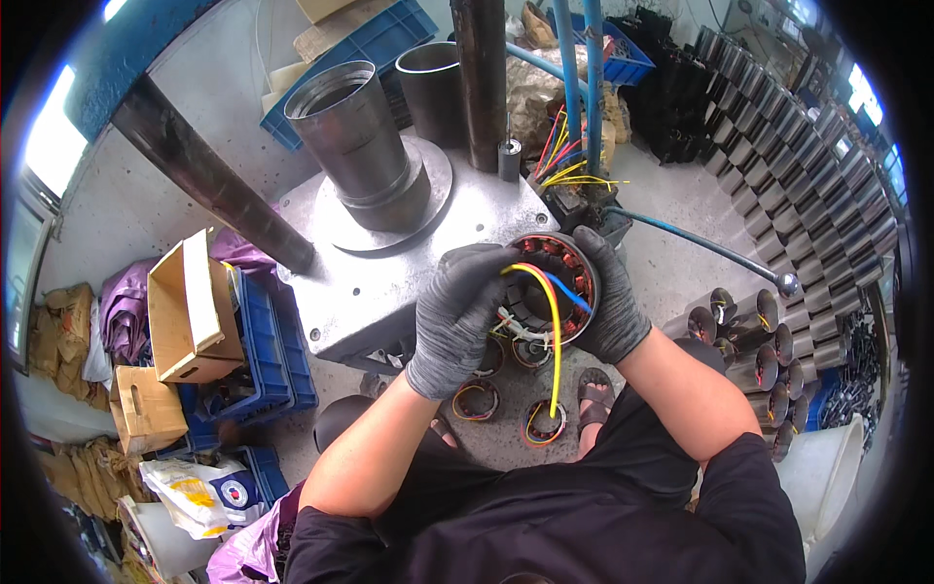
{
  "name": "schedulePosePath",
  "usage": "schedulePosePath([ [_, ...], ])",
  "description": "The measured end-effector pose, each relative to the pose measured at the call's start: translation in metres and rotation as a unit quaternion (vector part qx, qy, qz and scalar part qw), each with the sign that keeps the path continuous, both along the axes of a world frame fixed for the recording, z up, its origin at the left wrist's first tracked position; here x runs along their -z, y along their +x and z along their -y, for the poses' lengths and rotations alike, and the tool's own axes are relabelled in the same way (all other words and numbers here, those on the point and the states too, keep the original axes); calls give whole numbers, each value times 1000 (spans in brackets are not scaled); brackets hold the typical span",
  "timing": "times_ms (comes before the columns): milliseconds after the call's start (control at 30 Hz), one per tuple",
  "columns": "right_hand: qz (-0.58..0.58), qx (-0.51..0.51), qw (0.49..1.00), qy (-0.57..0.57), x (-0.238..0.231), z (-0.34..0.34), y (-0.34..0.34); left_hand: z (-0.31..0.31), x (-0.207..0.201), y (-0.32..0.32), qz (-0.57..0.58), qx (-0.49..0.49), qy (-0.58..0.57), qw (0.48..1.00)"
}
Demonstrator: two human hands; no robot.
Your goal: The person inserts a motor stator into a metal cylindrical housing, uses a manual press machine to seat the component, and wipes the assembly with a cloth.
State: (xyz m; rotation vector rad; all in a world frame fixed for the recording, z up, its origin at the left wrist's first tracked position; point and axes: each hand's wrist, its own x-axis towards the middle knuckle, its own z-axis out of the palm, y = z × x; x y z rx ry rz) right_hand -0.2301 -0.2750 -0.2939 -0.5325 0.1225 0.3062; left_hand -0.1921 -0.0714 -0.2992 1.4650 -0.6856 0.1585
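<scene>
A motor stator (583, 270), a dark ring with copper-red windings inside, is held up in front of me over the near edge of the metal press table. My right hand (611, 310), in a grey glove, is wrapped around its right side. At its upper left rim, my gloved left hand (455, 310) is closed on the stator's lead wires (556, 341). From those fingers a yellow wire loops over and hangs down, with red and blue ones beside it. The left fingertips are partly hidden. White lacing shows along the stator's lower edge.
A steel cylinder (352, 127) stands on the press table (486, 209), between dark columns. A blue lever with a ball end (788, 284) sticks out to the right. Several stators (545, 424) lie on the floor by my feet. Stacked metal tubes (769, 127) line the right; cartons (185, 331) and blue crates (261, 341) stand left.
</scene>
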Motion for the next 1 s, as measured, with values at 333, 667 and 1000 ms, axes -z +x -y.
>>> schedulePosePath([
  [333, 20, -21, 999, -36, 6, -7, -2, -4, -1, 11, 188, -78, 158, 966],
  [667, 16, -38, 997, -61, 9, -10, -6, 0, 3, 8, -76, -5, 110, 991],
  [1000, -20, -30, 995, -93, 15, -16, -9, 8, 18, 14, 50, -83, 236, 967],
])
